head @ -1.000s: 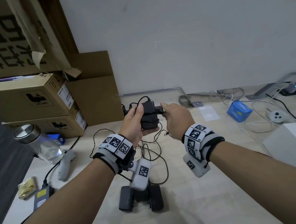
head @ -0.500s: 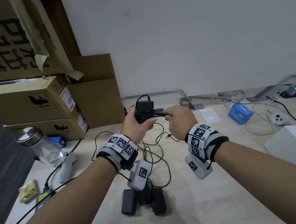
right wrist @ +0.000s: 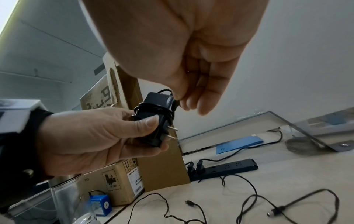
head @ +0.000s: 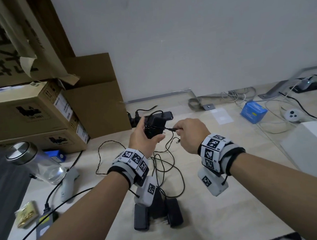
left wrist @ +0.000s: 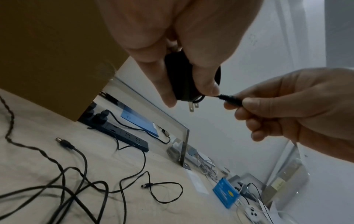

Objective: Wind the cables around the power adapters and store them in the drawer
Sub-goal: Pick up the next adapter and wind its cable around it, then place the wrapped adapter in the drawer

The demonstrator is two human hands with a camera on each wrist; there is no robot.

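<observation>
Both forearms reach forward over the table [head: 225,217], hands raised above it, wrists banded with marker cuffs.

Left hand [head: 143,137]: fingers and thumb curled round a black power adapter [head: 153,126], held clear of the tabletop. Its two prongs [right wrist: 172,133] point away from the palm. Several turns of cable [right wrist: 153,106] lie wrapped round the adapter body.

Right hand [head: 191,134]: thumb and forefinger pinch the barrel plug [left wrist: 229,100] at the cable's free end, just beside the adapter; the other fingers are curled under.

Containers: a clear jar with a steel lid [head: 36,162] stands at the left; I cannot tell its contents. Three cardboard boxes are stacked behind it [head: 29,113], with another carton [head: 97,97] against the wall. No drawer shows in any view.

Count: three more black adapters [head: 157,212] lie side by side near the table's front edge, partly hidden by the left wrist camera. Loose black cables [head: 166,165] tangle between them and the hands; two free barrel plugs show on the tabletop. One black power strip [right wrist: 226,168] sits at the back, with two plugs in it. One blue box [head: 253,111] lies to the right.
</observation>
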